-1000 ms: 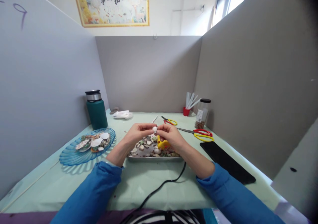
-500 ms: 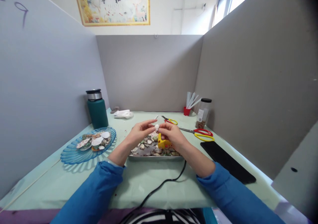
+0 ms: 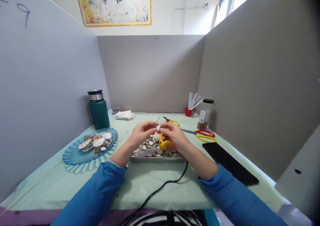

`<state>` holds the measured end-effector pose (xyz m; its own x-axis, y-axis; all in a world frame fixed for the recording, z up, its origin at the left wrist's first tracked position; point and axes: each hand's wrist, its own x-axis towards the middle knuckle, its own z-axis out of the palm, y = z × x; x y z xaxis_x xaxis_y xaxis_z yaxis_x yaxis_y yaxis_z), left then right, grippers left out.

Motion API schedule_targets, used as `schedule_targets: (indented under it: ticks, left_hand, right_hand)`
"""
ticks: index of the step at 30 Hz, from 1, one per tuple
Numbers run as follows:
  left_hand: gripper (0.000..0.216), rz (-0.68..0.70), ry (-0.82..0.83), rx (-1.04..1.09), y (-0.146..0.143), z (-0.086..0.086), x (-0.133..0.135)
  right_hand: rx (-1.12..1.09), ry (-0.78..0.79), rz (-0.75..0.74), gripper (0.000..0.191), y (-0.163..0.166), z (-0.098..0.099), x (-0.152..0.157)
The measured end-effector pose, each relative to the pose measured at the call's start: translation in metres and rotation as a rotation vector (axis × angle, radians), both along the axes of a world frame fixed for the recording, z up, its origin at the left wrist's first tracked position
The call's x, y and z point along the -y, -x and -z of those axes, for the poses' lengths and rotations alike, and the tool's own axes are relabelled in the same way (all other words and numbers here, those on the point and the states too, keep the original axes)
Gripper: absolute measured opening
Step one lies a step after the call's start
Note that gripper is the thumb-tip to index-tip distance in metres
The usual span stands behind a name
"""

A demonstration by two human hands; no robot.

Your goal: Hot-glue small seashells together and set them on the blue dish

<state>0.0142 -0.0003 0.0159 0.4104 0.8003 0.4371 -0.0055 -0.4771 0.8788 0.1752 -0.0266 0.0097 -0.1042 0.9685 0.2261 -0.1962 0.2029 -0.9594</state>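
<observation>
Between my two hands is a small white shell-like piece (image 3: 158,128), pinched by the fingertips from both sides. My left hand (image 3: 143,132) is closed on its left side and my right hand (image 3: 172,132) on its right. Just below them lies a metal tray (image 3: 157,159) with many small shells (image 3: 150,142). A yellow glue gun (image 3: 165,144) rests in the tray, partly hidden behind my right hand. From the tray's right front corner a black cord (image 3: 163,185) runs toward me.
On the left are a blue glass plate (image 3: 75,157) of shells and a green bottle (image 3: 99,114). Scissors (image 3: 206,136), a smaller pair (image 3: 172,121), a jar (image 3: 205,114), a red cup of white sticks (image 3: 188,112) and a black slab (image 3: 228,162) are to the right. Grey partitions (image 3: 152,72) enclose the table.
The small white piece appears turned a little between my fingers, and my left fingers have drawn slightly closer to it. The other things stay put; the view shifts slightly.
</observation>
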Motion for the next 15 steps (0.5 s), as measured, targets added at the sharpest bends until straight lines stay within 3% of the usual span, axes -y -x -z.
schedule_targets:
  ticks: [3,10,15]
  left_hand:
    - [0.032,-0.027,-0.029,-0.017,0.0002,0.0006,-0.0002]
    - [0.03,-0.12,-0.286,-0.159,0.0007,0.0025,-0.0003]
    - [0.032,-0.1,-0.171,-0.102,0.0022,0.0026,-0.0018]
  right_hand:
    - [-0.005,0.011,-0.018,0.026,-0.0005,0.001,-0.0007]
    - [0.009,-0.005,-0.003,0.026,0.0015,0.0012,0.0007]
    - [0.072,-0.068,0.029,0.025,0.0009,0.0002,0.0013]
